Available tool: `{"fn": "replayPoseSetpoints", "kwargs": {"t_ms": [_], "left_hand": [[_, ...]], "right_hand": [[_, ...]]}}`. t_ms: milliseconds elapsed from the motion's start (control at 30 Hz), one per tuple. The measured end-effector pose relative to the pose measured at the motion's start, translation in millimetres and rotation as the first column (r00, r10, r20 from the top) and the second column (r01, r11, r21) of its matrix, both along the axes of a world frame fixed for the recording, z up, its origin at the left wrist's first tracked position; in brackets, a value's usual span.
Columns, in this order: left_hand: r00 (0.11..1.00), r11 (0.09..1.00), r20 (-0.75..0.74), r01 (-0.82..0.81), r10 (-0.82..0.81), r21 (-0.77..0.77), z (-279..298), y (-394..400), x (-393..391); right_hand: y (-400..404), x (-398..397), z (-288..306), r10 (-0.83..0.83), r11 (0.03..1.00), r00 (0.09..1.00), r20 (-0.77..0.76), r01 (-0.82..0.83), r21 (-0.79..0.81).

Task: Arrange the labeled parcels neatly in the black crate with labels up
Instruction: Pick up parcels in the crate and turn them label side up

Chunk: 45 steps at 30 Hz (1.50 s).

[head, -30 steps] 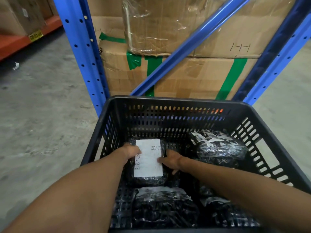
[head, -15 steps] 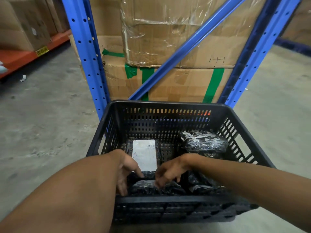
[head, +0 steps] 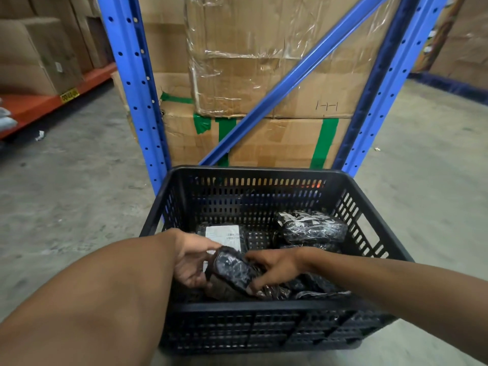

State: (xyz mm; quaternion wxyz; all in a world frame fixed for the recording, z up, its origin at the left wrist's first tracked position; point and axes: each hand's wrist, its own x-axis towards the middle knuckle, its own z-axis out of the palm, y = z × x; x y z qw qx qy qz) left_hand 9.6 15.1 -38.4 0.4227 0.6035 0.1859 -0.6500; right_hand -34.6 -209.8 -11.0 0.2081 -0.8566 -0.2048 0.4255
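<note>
A black slotted crate (head: 253, 171) stands on the floor in front of me. Inside it, at the back left, a black-wrapped parcel lies with its white label (head: 224, 235) facing up. A second wrapped parcel (head: 311, 227) sits at the back right, with more dark parcels (head: 317, 286) beneath and near the front. My left hand (head: 190, 260) and my right hand (head: 274, 268) together hold a black parcel (head: 233, 269) tilted above the crate's front left, its dark side toward me. Its label is hidden.
A blue rack upright (head: 134, 88) and a diagonal brace (head: 290, 75) rise right behind the crate, with taped cardboard boxes (head: 264, 138) stacked inside. An orange shelf (head: 47, 101) with boxes runs at the far left. Concrete floor lies on both sides.
Both hands left the label-up parcel at the back left, moved to the crate's front and lifted another black parcel, now tilted between them. The view pulled back from the crate.
</note>
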Motion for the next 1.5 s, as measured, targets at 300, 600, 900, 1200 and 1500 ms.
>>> {"fn": "replayPoseSetpoints", "kwargs": {"t_ms": [300, 600, 900, 1200, 1500], "left_hand": [[0.856, 0.963, 0.448, -0.267, 0.258, -0.044, 29.3, -0.3, 23.3], [0.745, 0.939, 0.593, -0.338, 0.305, -0.059, 36.6, 0.0, 23.0], [0.741, 0.894, 0.509, -0.419, 0.439, -0.16, 32.6, 4.0, 36.7], [0.567, 0.834, 0.69, -0.542, 0.45, -0.099, -4.9, 3.1, 46.0], [0.702, 0.885, 0.683, -0.431, 0.204, 0.178, -73.9, 11.6, 57.5]], "right_hand": [[-16.5, 21.3, 20.3, -0.446, 0.85, 0.891, 0.087, 0.391, 0.354], [-31.6, 42.9, 18.3, -0.769, 0.425, 0.608, -0.195, 0.715, 0.555], [-0.8, 42.7, -3.4, -0.723, 0.341, 0.56, -0.404, 0.799, 0.496], [41.1, 65.0, -53.7, -0.776, 0.424, 0.524, -0.35, 0.846, 0.324], [48.3, 69.7, -85.1, -0.752, 0.592, 0.63, -0.195, 0.775, 0.223]]}}
